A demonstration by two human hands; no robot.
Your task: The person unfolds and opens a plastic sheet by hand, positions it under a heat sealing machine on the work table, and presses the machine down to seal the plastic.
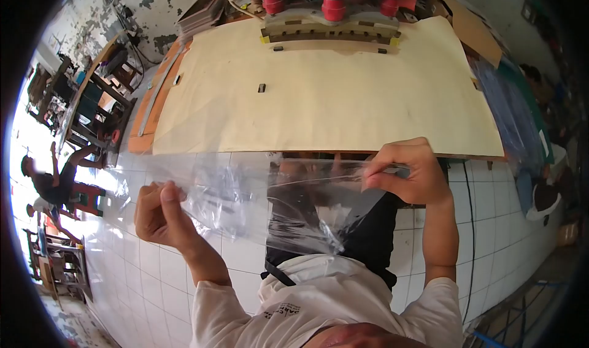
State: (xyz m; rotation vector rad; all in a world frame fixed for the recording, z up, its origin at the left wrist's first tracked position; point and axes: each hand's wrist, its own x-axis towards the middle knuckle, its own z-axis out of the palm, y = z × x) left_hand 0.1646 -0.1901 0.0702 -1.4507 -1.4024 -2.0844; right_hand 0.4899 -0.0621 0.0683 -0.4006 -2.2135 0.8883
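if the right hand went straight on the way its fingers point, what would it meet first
Most likely the clear plastic film, which the right hand pinches and which spans toward the left hand; depth is hard to judge.

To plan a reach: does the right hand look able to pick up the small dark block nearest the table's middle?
Probably not right now: the right hand holds the clear plastic film, though nothing seems to cover the small dark block.

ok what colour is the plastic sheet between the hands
The sheet is clear and see-through, as the head view shows.
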